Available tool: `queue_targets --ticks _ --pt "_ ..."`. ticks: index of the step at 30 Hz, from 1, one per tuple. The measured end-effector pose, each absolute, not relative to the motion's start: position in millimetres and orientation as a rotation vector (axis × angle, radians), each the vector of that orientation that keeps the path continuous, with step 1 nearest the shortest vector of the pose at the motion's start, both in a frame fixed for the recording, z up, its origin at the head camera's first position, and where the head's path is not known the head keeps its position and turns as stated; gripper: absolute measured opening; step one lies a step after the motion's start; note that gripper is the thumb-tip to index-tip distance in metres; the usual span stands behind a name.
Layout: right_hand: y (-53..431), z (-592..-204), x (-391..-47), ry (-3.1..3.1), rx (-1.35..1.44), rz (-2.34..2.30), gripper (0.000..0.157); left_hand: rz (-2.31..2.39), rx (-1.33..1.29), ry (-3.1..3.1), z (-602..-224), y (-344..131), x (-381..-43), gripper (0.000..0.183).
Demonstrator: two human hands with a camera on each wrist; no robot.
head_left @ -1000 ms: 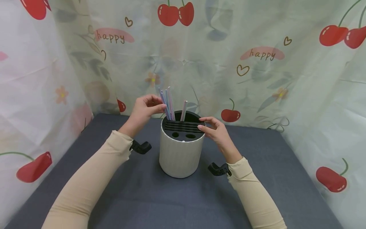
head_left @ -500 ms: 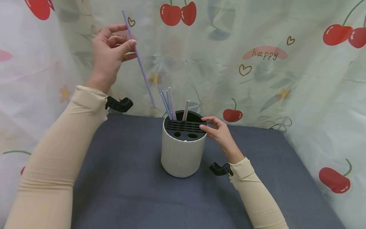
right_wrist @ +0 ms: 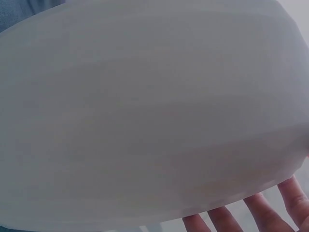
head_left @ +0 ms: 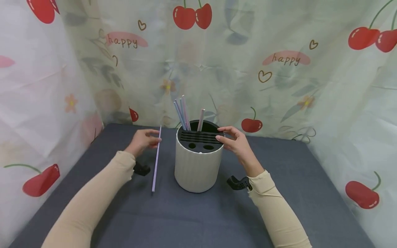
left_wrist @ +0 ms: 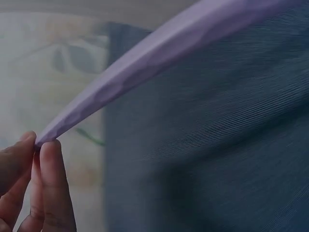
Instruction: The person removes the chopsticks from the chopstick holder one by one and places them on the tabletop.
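Note:
My left hand [head_left: 142,142] pinches a lilac chopstick [head_left: 156,162] close to its upper end, left of the holder. The chopstick slants down toward me, its lower tip low over the tablecloth. Seen from the left wrist, thumb and fingertips [left_wrist: 50,154] squeeze the far end of this faceted stick. A white ribbed utensil holder [head_left: 197,168] with a black slotted top [head_left: 198,138] stands upright. My right hand [head_left: 238,146] grips its right rim, and several fingers [right_wrist: 263,212] lie along the wall in the right wrist view. Several pastel chopsticks [head_left: 185,115] lean in its rear compartment.
A dark grey cloth [head_left: 192,224] covers the table. Behind and at both sides hang pale curtains [head_left: 217,82] printed with cherries. A black wrist camera [head_left: 238,183] juts from the right cuff, near the holder's lower right side.
My left hand has drawn one lilac chopstick from the bundle, raised it high at the left, then brought it down beside the holder. My right hand has stayed at the rim.

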State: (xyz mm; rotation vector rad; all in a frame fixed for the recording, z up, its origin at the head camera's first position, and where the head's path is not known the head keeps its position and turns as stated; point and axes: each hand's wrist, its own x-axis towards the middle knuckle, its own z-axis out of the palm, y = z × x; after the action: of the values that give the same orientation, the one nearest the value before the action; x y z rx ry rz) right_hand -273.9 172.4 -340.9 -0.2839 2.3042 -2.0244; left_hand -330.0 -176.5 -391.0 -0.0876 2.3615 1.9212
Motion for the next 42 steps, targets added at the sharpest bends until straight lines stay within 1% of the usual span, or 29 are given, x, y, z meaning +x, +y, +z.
queue_targets --ticks 2,5,9,13,21,32,36,39,42 --pt "173 -341 -274 2.306 -0.282 -2.021 0.037 1.885 -0.144 2.34 -416 -172 -330 0.047" --pt "172 -341 -273 2.312 -0.283 -2.012 0.038 1.851 -0.208 2.311 -441 -169 -330 0.046" --pt "172 -340 -273 2.313 -0.277 -2.006 0.039 1.793 -0.258 2.32 -456 -168 -333 0.045" --pt "172 -339 -273 2.31 -0.271 -2.007 0.04 1.724 -0.27 2.364 -463 -166 -338 0.044" --pt "172 -338 -274 2.293 -0.278 -2.018 0.039 1.61 -0.31 2.463 -463 -160 -342 0.043" --pt "172 -339 -274 2.285 -0.278 -2.023 0.038 1.593 -0.351 2.436 -460 -161 -341 0.044" --pt "172 -340 -275 2.283 -0.28 -2.022 0.038 1.6 -0.379 2.408 -459 -165 -341 0.041" --pt "172 -340 -275 2.286 -0.281 -2.02 0.038 1.66 -0.375 2.377 -449 -168 -338 0.04" --pt "173 -340 -275 2.29 -0.281 -2.02 0.039 1.778 -0.28 2.347 -426 -168 -333 0.045"
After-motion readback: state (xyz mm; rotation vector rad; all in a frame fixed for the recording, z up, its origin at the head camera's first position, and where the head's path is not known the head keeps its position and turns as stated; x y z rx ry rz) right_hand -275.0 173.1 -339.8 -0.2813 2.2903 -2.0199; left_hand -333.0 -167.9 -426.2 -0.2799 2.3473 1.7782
